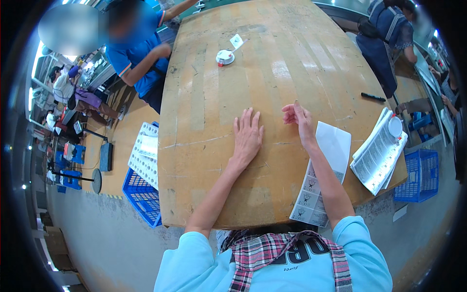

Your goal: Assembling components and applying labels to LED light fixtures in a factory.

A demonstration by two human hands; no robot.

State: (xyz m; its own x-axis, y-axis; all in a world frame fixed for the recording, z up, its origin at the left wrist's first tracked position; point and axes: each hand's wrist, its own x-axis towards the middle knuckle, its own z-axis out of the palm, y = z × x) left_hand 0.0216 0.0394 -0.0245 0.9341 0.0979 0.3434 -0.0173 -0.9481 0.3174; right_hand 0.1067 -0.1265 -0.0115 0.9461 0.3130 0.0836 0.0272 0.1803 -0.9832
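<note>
My left hand (248, 136) lies flat, palm down, on the brown table (209, 155), its fingers stretched out and nothing in it. To its right, my right hand (298, 122) is held with the thumb up and the fingers loosely bent; I see nothing in it. Under my right forearm lies a sheet of printed labels (335, 142), its upper part blank. Farther right is a stack of printed leaflets (372, 163), with a white round piece (395, 127) with red bits on top. A white round part (225, 57) with a red bit and a paper tag (236, 41) sits toward the far side.
A black pen (373, 97) lies near the table's right edge. Blue crates (141, 192) stand at left, holding white trays with holes (144, 151), and at lower right (416, 177). A person in a blue shirt (138, 61) stands at the far left; another (384, 44) is at far right.
</note>
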